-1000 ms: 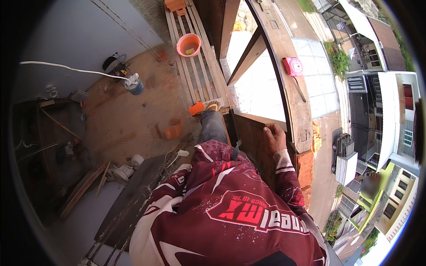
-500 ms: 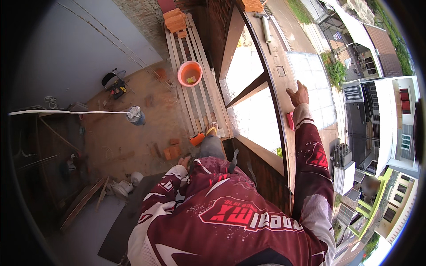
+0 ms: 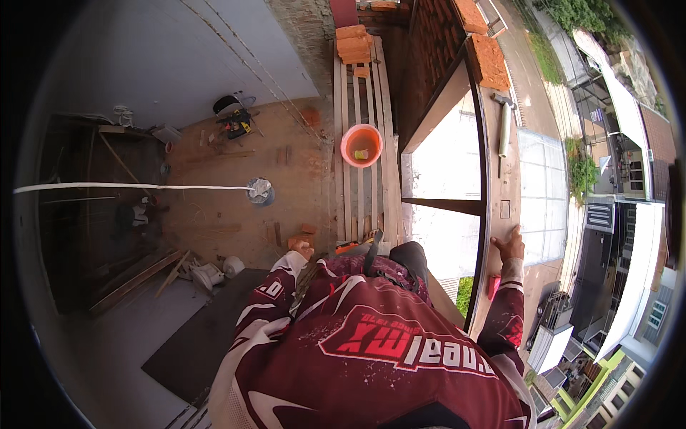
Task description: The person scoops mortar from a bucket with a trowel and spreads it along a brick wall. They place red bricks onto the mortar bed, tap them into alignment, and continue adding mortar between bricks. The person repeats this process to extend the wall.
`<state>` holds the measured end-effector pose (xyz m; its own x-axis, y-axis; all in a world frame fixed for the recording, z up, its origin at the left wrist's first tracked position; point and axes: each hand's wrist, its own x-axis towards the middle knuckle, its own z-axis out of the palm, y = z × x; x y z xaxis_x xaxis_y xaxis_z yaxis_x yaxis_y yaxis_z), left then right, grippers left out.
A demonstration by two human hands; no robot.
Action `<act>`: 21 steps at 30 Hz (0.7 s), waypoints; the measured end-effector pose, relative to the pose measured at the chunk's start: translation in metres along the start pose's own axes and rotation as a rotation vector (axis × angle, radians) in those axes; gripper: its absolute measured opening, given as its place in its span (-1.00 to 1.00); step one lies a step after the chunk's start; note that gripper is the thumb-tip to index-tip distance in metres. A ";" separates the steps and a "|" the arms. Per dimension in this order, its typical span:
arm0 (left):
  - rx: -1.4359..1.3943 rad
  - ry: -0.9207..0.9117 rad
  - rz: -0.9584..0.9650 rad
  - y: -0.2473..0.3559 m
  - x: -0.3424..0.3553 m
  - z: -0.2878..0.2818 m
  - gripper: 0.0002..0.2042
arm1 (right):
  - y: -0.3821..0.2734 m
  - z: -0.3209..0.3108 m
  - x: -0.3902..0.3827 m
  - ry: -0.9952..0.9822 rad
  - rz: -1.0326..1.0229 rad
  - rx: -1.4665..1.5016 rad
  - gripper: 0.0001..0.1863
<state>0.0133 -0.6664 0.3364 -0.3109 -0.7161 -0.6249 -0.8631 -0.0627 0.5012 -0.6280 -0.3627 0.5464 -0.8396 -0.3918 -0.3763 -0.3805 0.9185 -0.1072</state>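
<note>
Right hand spread over the plank, left hand curled by the lap

Head camera, clock read from the middle of my feed. At 3 o'clock I have the right hand (image 3: 509, 247) over a wooden plank (image 3: 505, 184), its grip spread, thumb and fingers apart, pinching nothing that I can see. Just below it, toward 4 o'clock, a pink thing (image 3: 494, 286) shows beside the wrist, partly hidden by the sleeve. Up at 2 o'clock a hammer (image 3: 504, 132) lies lengthwise on the same plank, with a brick (image 3: 489, 63) beyond its head.

The left hand (image 3: 303, 249) sits close in at 8 o'clock, its grip curled; I cannot tell whether it pinches anything. Broken brick (image 3: 300, 240) lies near it on the floor (image 3: 207, 171).

At 12 o'clock I see an orange bucket (image 3: 361, 146) standing on a slatted desk (image 3: 390, 157), with stacked bricks (image 3: 354, 44) farther up. Toward 9 o'clock a white cord (image 3: 136, 185) reaches a blue bucket (image 3: 261, 193).
</note>
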 end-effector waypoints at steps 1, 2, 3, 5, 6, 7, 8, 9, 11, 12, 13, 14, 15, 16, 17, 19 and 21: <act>-0.011 0.040 -0.053 -0.010 -0.002 0.000 -0.56 | -0.010 -0.004 -0.002 -0.052 0.001 0.037 0.21; -0.028 0.075 -0.099 -0.012 -0.001 0.003 -0.54 | 0.010 0.012 0.005 -0.015 -0.067 0.074 0.20; -0.089 0.058 -0.062 0.013 -0.002 0.004 -0.49 | 0.021 0.017 0.004 0.016 -0.063 0.086 0.18; -0.099 0.010 -0.177 0.033 -0.005 0.000 -0.46 | 0.011 0.005 -0.005 -0.022 -0.006 0.016 0.16; -0.117 0.019 -0.203 0.029 -0.009 0.003 -0.46 | 0.015 0.010 -0.004 -0.007 -0.027 0.011 0.15; -0.129 0.033 -0.234 0.014 -0.016 0.011 -0.45 | 0.016 0.015 -0.004 -0.009 -0.052 0.012 0.13; -0.140 0.040 -0.254 0.002 -0.018 0.018 -0.45 | 0.015 0.017 -0.005 -0.025 -0.054 0.027 0.12; -0.063 0.009 -0.270 0.000 -0.010 0.021 -0.45 | 0.013 0.014 -0.007 -0.026 -0.037 0.041 0.11; -0.003 -0.028 -0.259 0.006 0.002 0.031 -0.48 | 0.010 0.008 -0.013 -0.051 0.028 0.101 0.12; 0.002 -0.026 -0.251 0.007 0.007 0.030 -0.49 | 0.006 0.011 -0.010 -0.056 -0.021 0.118 0.14; -0.005 -0.021 -0.231 0.008 0.010 0.037 -0.50 | 0.009 0.013 -0.009 -0.050 -0.054 0.120 0.15; -0.006 -0.026 -0.183 0.014 0.023 0.038 -0.52 | 0.017 0.012 -0.013 -0.032 -0.054 0.126 0.16; -0.001 -0.029 -0.127 0.021 0.038 0.032 -0.53 | 0.017 0.011 -0.013 -0.030 -0.044 0.148 0.18; -0.009 -0.031 -0.060 0.022 0.055 0.028 -0.54 | 0.014 0.008 -0.017 -0.034 -0.034 0.165 0.20; -0.027 -0.016 0.001 0.018 0.064 0.024 -0.56 | 0.011 0.007 -0.017 -0.020 -0.039 0.129 0.25; -0.027 0.008 0.153 0.030 0.105 -0.003 -0.58 | 0.003 0.001 -0.019 -0.036 -0.002 0.201 0.26; -0.037 0.053 0.243 0.046 0.148 -0.047 -0.61 | -0.005 -0.006 -0.024 -0.078 0.065 0.274 0.28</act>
<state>-0.0536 -0.8081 0.2945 -0.4851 -0.7490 -0.4514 -0.7499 0.0908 0.6552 -0.6083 -0.3585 0.5614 -0.8225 -0.3362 -0.4587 -0.1990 0.9257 -0.3215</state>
